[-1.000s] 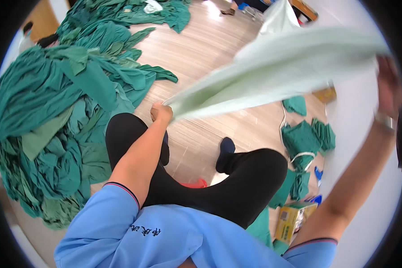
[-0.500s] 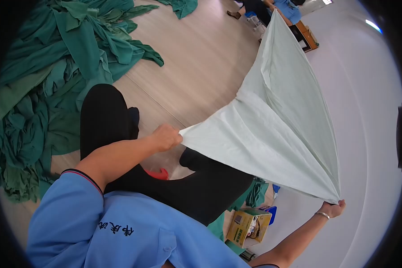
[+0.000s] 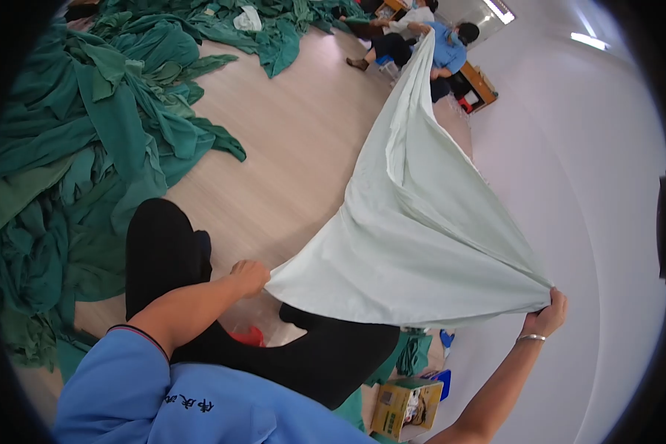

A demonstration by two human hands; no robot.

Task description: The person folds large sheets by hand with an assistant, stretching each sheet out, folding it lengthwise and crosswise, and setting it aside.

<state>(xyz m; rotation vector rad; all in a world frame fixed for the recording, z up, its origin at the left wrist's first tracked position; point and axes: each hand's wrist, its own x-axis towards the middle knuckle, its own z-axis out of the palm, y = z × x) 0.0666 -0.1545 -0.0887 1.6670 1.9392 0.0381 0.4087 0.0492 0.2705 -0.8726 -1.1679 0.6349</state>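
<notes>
A large pale green cloth sheet (image 3: 422,251) is stretched out in front of me. My left hand (image 3: 251,279) is closed around its near left corner, above my crossed legs. Out to the right, my right hand (image 3: 546,314), with a silver bracelet at the wrist, grips the near right corner. Folds run from there towards the far end, where the sheet narrows near a seated person in a blue shirt (image 3: 445,50). That person's raised hand (image 3: 419,28) seems to be at the sheet's tip.
Heaps of darker green cloth (image 3: 133,126) cover the floor at left and top. A yellow cardboard box (image 3: 392,403) with small items and a blue container (image 3: 442,383) stand at lower right. Something red (image 3: 248,337) lies between my legs. A white wall (image 3: 570,185) runs along the right.
The view has tilted up, showing more of the people and cloth heaps. My left hand appears lower and further left, my right hand slightly higher; both still hold the sheet, which hangs looser.
</notes>
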